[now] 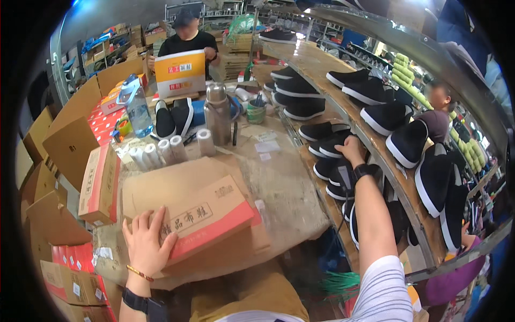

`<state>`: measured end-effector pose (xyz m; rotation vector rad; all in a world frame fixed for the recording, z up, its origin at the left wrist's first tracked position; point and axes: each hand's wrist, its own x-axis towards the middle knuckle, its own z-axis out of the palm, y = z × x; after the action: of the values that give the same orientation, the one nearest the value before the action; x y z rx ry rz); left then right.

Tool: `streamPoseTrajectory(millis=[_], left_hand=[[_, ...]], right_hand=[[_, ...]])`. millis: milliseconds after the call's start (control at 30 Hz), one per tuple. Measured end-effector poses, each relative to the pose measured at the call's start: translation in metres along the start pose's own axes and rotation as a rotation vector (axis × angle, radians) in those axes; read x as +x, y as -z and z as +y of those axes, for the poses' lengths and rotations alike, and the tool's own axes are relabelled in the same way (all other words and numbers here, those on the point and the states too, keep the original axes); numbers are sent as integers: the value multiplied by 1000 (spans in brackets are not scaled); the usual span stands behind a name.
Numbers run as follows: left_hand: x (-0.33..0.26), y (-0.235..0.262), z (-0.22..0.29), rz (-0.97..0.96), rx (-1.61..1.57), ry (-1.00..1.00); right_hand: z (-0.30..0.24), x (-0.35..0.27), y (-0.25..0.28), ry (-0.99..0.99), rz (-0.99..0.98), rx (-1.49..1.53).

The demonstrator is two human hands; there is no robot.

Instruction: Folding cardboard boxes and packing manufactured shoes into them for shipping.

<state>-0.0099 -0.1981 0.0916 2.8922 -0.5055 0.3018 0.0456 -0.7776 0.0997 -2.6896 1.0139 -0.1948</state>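
At the lower left of the frame, the left hand lies with fingers spread on a brown-and-red box, which rests on the table. Right of centre, the right hand has bent fingers at a black shoe; whether they grip it, I cannot tell.

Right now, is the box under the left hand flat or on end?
Lying flat: the brown box has its broad panel facing up, narrow red side below, left hand resting on top.
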Motion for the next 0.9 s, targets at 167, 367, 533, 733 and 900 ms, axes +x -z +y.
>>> streamPoseTrajectory(millis=[167, 367, 533, 733, 900], left_hand=[[0, -2, 1, 92, -15, -62], [-1, -2, 5, 57, -40, -13], [-5, -2, 7, 82, -18, -8], [0, 4, 3, 196, -71, -130], [-15, 11, 12, 474, -71, -111]], right_hand=[[85, 67, -44, -38, 773, 12], [92, 71, -44, -10, 229, 153], [74, 58, -50, -50, 300, 476], [-15, -37, -25, 378, -115, 1339], [-66, -176, -30, 422, -640, 2179]])
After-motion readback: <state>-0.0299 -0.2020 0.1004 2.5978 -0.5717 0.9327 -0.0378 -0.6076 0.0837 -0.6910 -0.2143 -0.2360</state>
